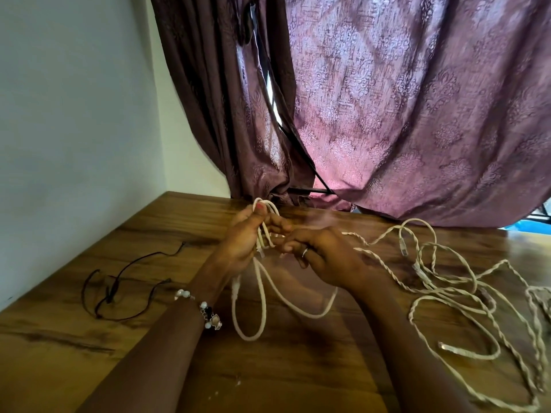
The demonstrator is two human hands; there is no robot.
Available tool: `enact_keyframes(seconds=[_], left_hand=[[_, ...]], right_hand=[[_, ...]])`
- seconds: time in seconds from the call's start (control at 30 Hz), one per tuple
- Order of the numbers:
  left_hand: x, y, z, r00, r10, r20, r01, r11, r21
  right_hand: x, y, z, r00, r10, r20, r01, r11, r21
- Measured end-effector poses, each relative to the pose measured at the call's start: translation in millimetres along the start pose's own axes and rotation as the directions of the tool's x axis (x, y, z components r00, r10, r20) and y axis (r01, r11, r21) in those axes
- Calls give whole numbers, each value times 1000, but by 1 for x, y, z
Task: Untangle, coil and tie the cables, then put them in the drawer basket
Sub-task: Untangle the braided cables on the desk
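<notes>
My left hand [244, 236] grips a bunch of white cable loops [262, 296], thumb on top; loops stick out above the fist and hang down onto the wooden table [298, 368]. My right hand [325, 257], a ring on one finger, pinches the same white cable just right of the left hand. From there the cable runs right into a loose tangle of white twisted cables [456, 290] with clear plugs, spread over the table's right side. No drawer basket is in view.
Thin dark ties [116, 290] lie on the table at the left. A white wall stands left, and a purple patterned curtain [387, 114] hangs behind the table's far edge.
</notes>
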State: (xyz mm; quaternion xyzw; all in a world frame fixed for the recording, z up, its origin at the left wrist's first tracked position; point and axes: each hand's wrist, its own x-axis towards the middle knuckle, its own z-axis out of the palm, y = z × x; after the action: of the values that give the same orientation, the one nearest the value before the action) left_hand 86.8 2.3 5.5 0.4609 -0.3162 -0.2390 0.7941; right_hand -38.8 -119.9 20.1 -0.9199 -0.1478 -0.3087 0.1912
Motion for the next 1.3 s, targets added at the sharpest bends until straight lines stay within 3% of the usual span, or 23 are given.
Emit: enact_keyframes(seconds=[0.1,0.17,0.27,0.33,0.4,0.53,0.6,0.73,0.83,0.93,1.07,1.17,1.23,1.3], left_hand=[[-5,-6,10,996,-66,67,57,989,136],[-8,-10,14,979,-139,151,107,974,198],[-10,-20,16,890,-235,391,165,965,205],[-9,-24,16,851,-247,463,205,969,140],[-8,-24,15,845,-267,464,238,964,120],[-7,-20,8,868,-241,435,289,956,-46],[-5,-17,4,892,-222,393,311,934,-178],[-4,-10,-1,890,-228,396,361,882,-304],[-5,-8,0,851,-303,429,431,869,-242],[-6,-10,3,815,-369,447,443,893,-71],[-8,-13,5,832,-373,411,417,909,-20],[-3,-11,1,904,-337,265,375,921,-106],[3,-6,-8,929,-319,190,358,903,-235],[7,-3,-11,948,-294,122,318,895,-313]], right_hand=[[1,3,3,993,97,-62,-88,986,143],[1,6,4,967,185,-175,-148,968,205],[1,16,-1,890,296,-348,-218,944,246],[-1,21,-5,854,347,-389,-258,930,263],[-4,25,-8,845,374,-383,-274,917,291],[-6,25,-11,850,483,-213,-326,797,508],[-7,22,-8,905,400,-142,-318,860,399],[-7,16,-6,931,365,7,-323,815,481],[-9,22,-6,934,353,-60,-317,891,324],[-10,28,0,938,316,-145,-284,936,207],[-10,35,7,934,323,-154,-304,943,134],[-13,40,8,863,491,-119,-448,853,268],[-16,41,5,765,643,-46,-567,705,427],[-18,40,1,687,715,127,-640,514,571]])
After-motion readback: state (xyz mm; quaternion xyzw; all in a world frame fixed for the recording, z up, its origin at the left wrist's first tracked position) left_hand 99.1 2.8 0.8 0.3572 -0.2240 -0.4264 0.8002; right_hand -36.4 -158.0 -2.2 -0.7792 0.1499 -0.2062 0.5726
